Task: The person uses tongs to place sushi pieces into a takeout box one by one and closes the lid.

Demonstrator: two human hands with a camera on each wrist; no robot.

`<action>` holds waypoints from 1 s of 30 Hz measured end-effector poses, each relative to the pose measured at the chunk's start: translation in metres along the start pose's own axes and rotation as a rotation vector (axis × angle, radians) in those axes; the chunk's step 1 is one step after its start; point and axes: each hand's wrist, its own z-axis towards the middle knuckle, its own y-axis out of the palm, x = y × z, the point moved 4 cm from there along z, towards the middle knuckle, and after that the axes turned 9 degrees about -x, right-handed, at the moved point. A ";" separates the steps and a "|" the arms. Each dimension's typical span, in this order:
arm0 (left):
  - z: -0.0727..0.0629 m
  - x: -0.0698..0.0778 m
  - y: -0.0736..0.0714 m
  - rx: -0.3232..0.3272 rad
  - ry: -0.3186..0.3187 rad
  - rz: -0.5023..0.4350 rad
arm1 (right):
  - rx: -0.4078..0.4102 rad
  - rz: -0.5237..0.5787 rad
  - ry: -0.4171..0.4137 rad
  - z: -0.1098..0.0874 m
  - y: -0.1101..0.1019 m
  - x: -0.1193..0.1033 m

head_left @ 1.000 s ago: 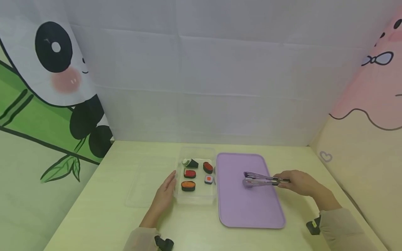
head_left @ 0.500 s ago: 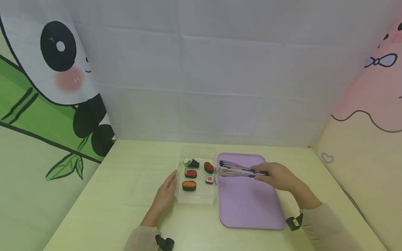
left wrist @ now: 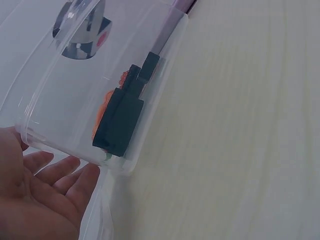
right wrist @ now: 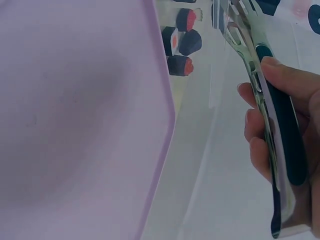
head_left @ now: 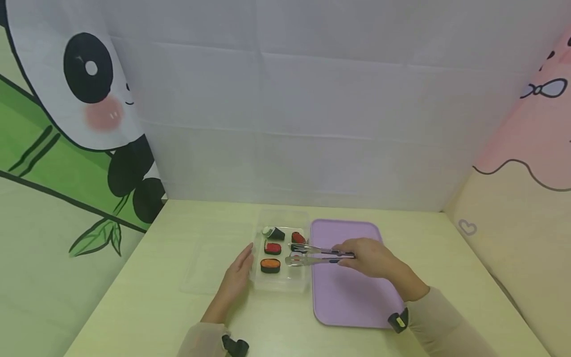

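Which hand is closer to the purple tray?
Right: the right hand, gripping the tongs, is over the purple tray in the head view; the left hand is left of the clear container, which lies between it and the tray.

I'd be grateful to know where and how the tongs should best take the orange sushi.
Probably across the long dark sides of the orange sushi, coming from above right: it sits orange side up in the box, its length running left to right, and the open tongs point left.
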 end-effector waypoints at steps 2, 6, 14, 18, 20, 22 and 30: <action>0.001 -0.002 0.000 -0.001 -0.001 0.000 | -0.004 -0.014 -0.003 0.001 0.002 0.000; 0.002 -0.005 0.001 -0.004 0.001 0.000 | 0.001 -0.042 -0.023 0.003 0.004 -0.001; 0.006 -0.007 0.002 -0.015 0.002 -0.013 | -0.023 -0.097 -0.016 0.009 0.006 -0.003; 0.007 -0.008 0.002 -0.017 0.011 -0.012 | -0.039 -0.102 -0.012 0.010 0.005 -0.005; 0.007 -0.009 0.001 -0.016 0.019 -0.007 | -0.039 -0.103 -0.013 0.010 0.004 -0.007; 0.007 -0.009 0.001 -0.016 0.020 -0.006 | -0.035 -0.098 -0.015 0.008 0.002 -0.007; 0.008 -0.011 0.002 -0.011 0.017 -0.004 | 0.009 0.016 0.113 -0.003 -0.006 0.006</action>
